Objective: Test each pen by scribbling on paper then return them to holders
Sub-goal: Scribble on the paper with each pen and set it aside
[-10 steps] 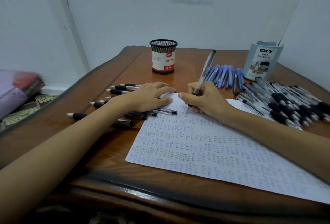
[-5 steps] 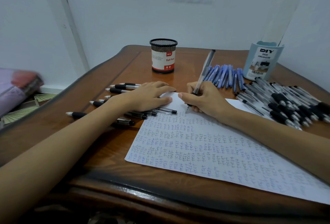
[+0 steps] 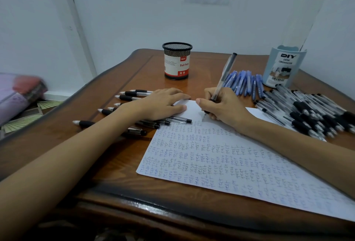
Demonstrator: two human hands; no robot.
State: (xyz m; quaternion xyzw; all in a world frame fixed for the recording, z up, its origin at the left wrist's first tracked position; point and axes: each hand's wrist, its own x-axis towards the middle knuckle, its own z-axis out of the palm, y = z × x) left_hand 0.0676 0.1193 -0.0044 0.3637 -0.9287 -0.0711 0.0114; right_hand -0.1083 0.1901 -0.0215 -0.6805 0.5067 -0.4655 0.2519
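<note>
Gripping one clear pen (image 3: 223, 75) between the thumb and curled fingers, the right hand (image 3: 226, 106) rests its heel on the single sheet of paper (image 3: 221, 156); the pen slants up and away, its dark cap end high and its tip down at the sheet, just above the topmost row of writing. The sheet lies askew on the wooden table (image 3: 115, 79) and is nearly filled with rows of small scribbled marks; only its far corner is bare. The left hand (image 3: 161, 104) lies flat with its fingers straight and grasping nothing; the fingertips press that bare corner, while the palm and wrist lie across a loose row of black-grip pens (image 3: 132, 93). Seven pale tips of that row show to the left of the wrist; how many more lie hidden under the arm cannot be told.

Two holders stand at the far side, well apart: one black mesh holder (image 3: 177, 61) with a red and white label, and one pale blue desk organizer (image 3: 284, 67) at the right; no pens show above either rim. Between them lies a fan of blue pens (image 3: 244, 83), about ten, packed too close for a sure count. At the right, a heap of black-grip pens (image 3: 311, 113) overlaps the sheet's edge; they are too many and too tangled to count. One blurred bundle (image 3: 19, 94) lies beyond the table's left edge.
</note>
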